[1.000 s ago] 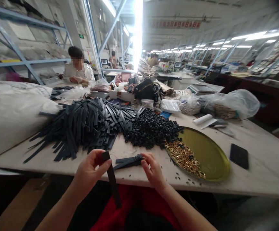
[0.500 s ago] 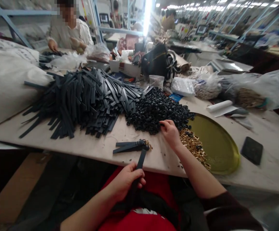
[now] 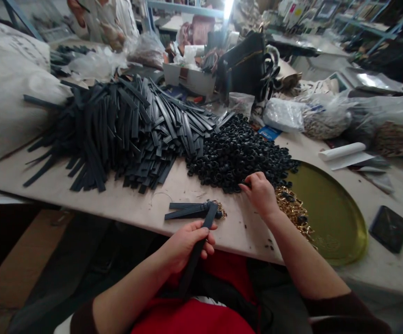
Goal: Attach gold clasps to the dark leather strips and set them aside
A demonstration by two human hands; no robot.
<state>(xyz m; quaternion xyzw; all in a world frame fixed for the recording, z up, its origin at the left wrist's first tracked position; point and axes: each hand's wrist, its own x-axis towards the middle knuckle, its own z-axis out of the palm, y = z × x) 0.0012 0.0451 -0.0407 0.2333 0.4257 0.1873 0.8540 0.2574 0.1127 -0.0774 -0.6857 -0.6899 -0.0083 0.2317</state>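
Observation:
My left hand (image 3: 195,242) is closed around a dark, flat leather-like strap (image 3: 191,268), whose upper end reaches over the table edge. Just beyond that end lie a few finished-looking straps (image 3: 186,211) with gold clasps at their right ends. At the near edge of a heap of small black loops (image 3: 246,150), my right hand (image 3: 262,195) pinches one dark loop (image 3: 245,183) between thumb and fingers. Beside my right forearm, gold metal clasps (image 3: 294,209) are piled on the left part of an oval gold-coloured tray (image 3: 340,222).
A big heap of dark straps (image 3: 114,123) covers the left of the table, against a white sack (image 3: 9,102). Farther back are a black bag (image 3: 241,65), plastic-wrapped bundles (image 3: 284,113) and a co-worker (image 3: 112,23). A flat black object (image 3: 389,228) lies right of the tray.
The view has tipped down and shifted slightly left. My left hand has raised the strap a little, its tip now overlapping the clasped straps; my right hand stays by the loop heap, drawn slightly away from it.

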